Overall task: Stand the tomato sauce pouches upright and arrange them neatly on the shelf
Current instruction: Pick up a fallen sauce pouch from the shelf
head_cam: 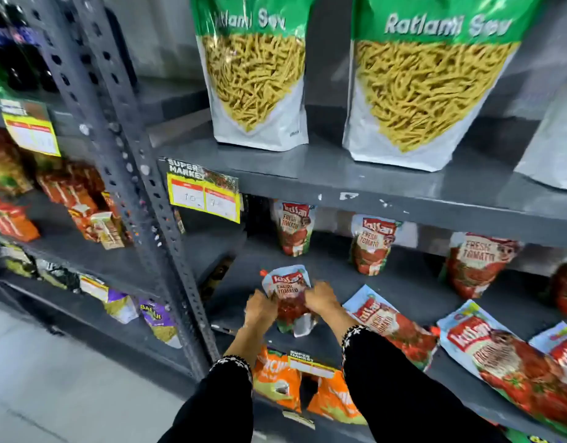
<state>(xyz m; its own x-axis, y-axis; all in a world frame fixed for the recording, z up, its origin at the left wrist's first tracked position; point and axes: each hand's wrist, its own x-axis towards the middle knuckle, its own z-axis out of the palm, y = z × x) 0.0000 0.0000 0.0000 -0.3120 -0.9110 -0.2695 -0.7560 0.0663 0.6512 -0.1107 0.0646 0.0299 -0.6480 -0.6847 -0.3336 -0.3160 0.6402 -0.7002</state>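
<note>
A red and pale-blue tomato sauce pouch stands near the front left of the grey middle shelf. My left hand grips its left side and my right hand grips its right side. Three pouches stand upright along the back: one, a second and a third. A fourth is cut off at the right edge. Other pouches lie flat to the right of my hands: one, a larger-looking one and one at the frame's edge.
Two big Ratlami Sev bags stand on the shelf above. A yellow price tag hangs on that shelf's edge. Orange snack packs fill the shelf below. A perforated grey upright separates a left rack with juice cartons.
</note>
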